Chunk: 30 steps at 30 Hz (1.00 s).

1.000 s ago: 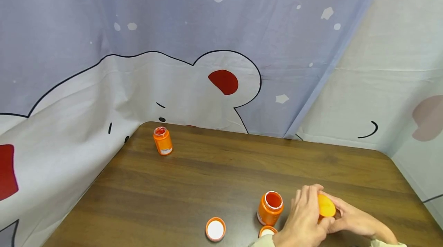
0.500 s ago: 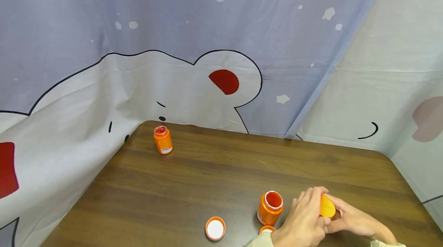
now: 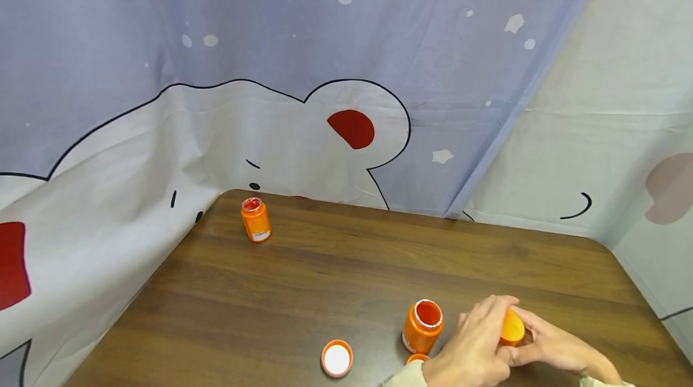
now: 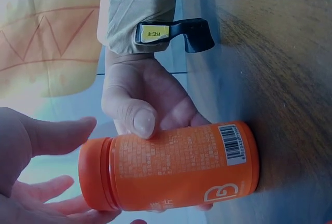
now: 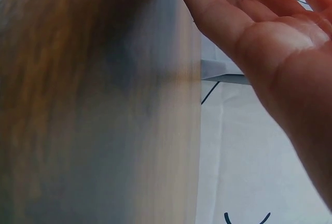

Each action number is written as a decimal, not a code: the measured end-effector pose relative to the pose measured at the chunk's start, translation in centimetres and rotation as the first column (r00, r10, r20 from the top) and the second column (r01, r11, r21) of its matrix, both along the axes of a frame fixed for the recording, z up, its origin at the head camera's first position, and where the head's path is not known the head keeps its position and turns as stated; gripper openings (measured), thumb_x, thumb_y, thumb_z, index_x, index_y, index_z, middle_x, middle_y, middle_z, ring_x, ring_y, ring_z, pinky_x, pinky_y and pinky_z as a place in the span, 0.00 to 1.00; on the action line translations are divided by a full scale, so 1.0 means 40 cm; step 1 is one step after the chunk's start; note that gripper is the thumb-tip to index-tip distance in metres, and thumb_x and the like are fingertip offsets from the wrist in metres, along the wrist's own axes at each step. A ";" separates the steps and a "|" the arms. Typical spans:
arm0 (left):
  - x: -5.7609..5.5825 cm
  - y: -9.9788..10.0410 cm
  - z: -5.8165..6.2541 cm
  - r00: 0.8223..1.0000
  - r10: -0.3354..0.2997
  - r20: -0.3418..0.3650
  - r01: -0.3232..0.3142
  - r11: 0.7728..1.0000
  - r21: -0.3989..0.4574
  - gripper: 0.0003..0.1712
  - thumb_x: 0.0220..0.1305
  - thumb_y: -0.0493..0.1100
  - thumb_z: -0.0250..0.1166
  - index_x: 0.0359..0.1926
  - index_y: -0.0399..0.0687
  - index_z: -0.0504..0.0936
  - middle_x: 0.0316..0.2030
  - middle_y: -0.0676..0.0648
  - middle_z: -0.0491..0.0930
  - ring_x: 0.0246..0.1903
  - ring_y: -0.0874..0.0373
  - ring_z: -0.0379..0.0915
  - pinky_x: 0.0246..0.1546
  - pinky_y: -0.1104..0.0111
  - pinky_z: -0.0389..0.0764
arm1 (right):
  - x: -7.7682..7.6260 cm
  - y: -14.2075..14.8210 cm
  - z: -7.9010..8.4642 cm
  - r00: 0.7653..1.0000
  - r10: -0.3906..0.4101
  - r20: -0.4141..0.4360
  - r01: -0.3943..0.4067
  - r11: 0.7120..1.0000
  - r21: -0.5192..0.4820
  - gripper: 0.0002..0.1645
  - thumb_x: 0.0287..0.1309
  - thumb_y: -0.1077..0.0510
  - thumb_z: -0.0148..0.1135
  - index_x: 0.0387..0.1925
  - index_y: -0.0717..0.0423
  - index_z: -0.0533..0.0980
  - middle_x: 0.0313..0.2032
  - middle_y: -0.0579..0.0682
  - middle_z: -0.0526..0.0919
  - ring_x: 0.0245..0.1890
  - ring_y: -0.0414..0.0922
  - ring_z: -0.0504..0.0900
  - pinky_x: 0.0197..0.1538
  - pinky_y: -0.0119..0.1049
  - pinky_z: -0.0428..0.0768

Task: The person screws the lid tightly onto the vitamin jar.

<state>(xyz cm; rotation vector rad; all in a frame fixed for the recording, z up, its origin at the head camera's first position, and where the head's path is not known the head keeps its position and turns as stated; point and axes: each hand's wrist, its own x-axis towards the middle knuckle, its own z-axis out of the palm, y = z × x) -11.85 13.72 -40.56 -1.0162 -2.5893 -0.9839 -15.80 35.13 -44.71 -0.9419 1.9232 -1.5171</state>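
Note:
At the table's right front, my right hand holds an orange bottle round its body; the bottle stands upright with its base at the table. My left hand grips the bottle's orange cap, thumb on one side and fingers on the other, as the left wrist view shows. A label with white print and a barcode faces that camera. In the right wrist view only part of the right hand appears, without the bottle.
Left of the hands stands an uncapped orange bottle. One loose cap lies with its white inside up, and another cap is partly hidden by the left sleeve. A third open bottle stands at the far left corner, near the curtain.
My left hand has turned slightly over the cap, its fingers shifting a little right and toward me. The right hand stays in place round the bottle.

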 end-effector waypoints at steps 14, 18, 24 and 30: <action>0.005 0.023 -0.036 0.956 0.250 -0.153 -0.226 0.961 0.159 0.38 0.39 0.59 0.74 0.50 0.53 0.68 0.46 0.54 0.65 0.45 0.65 0.59 0.45 0.82 0.63 | -0.008 0.004 -0.003 0.998 0.041 -0.041 -0.042 0.999 -0.024 0.41 0.55 0.75 0.51 0.68 0.62 0.48 0.61 0.49 0.67 0.54 0.41 0.71 0.51 0.32 0.73; 0.004 0.025 -0.042 0.939 0.289 -0.185 -0.260 0.951 0.167 0.40 0.36 0.60 0.74 0.50 0.52 0.68 0.41 0.55 0.66 0.39 0.66 0.60 0.40 0.84 0.61 | -0.006 0.001 -0.003 0.999 0.031 0.013 -0.031 0.999 -0.018 0.43 0.52 0.77 0.50 0.68 0.59 0.49 0.58 0.47 0.69 0.51 0.40 0.72 0.50 0.33 0.74; 0.001 0.025 -0.045 0.936 0.269 -0.225 -0.247 0.961 0.123 0.38 0.41 0.57 0.73 0.51 0.50 0.66 0.39 0.55 0.68 0.35 0.66 0.61 0.37 0.83 0.58 | 0.000 -0.004 -0.001 0.999 0.004 0.047 -0.003 1.000 -0.020 0.39 0.50 0.75 0.53 0.64 0.63 0.52 0.49 0.54 0.73 0.45 0.43 0.75 0.47 0.36 0.76; -0.001 0.017 -0.029 0.971 0.185 -0.153 -0.179 0.982 0.055 0.37 0.45 0.50 0.69 0.56 0.53 0.62 0.43 0.57 0.69 0.37 0.67 0.63 0.34 0.79 0.59 | -0.001 -0.005 -0.003 0.998 0.025 0.062 -0.022 0.998 -0.053 0.35 0.50 0.76 0.52 0.61 0.66 0.55 0.45 0.56 0.73 0.43 0.45 0.76 0.44 0.38 0.76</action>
